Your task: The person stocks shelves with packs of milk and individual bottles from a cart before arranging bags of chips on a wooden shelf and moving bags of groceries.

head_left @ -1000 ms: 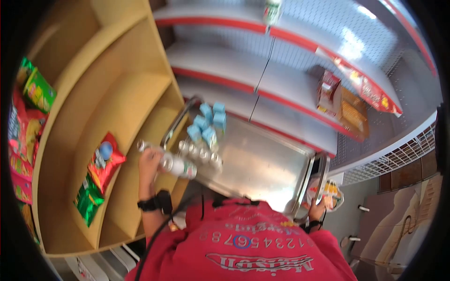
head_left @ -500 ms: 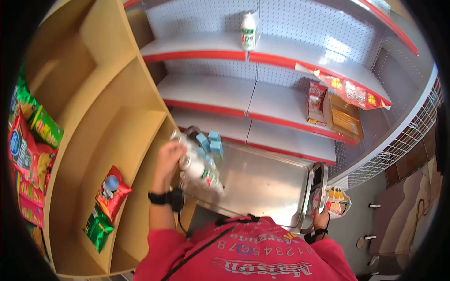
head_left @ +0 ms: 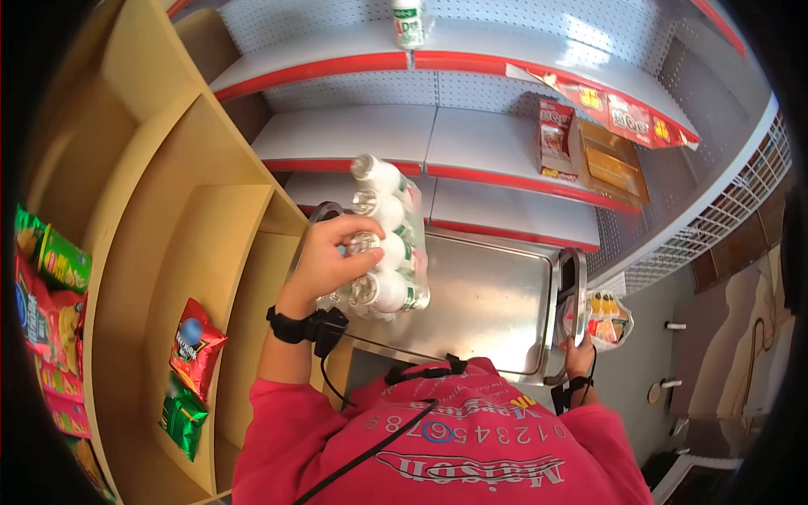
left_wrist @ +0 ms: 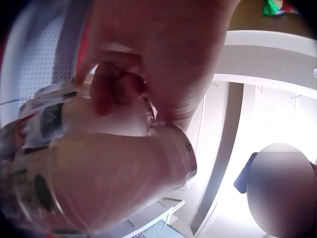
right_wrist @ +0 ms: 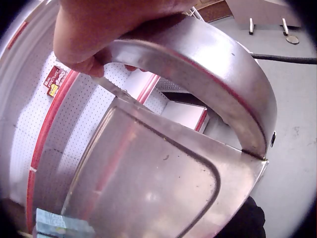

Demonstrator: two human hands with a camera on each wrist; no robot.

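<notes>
My left hand grips a shrink-wrapped pack of white bottles near the silver-capped necks. The pack hangs tilted over the left part of a metal cart top, with green print on the bottles. In the left wrist view, curled fingers hook in among the bottles, which fill the lower left. My right hand holds the cart's curved metal handle at the right end. Light-blue boxes show at the cart's far end in the right wrist view; the pack mostly hides them in the head view.
Ahead stand red-edged metal shelves, with one white bottle on an upper shelf. A red box and an orange tray sit at right. Wooden shelving with snack bags borders the left. A bag of goods hangs beyond the handle.
The left hand has carried the bottle pack up, forward and to the right, away from the wooden shelving. The right hand stays on the handle. The head view has shifted.
</notes>
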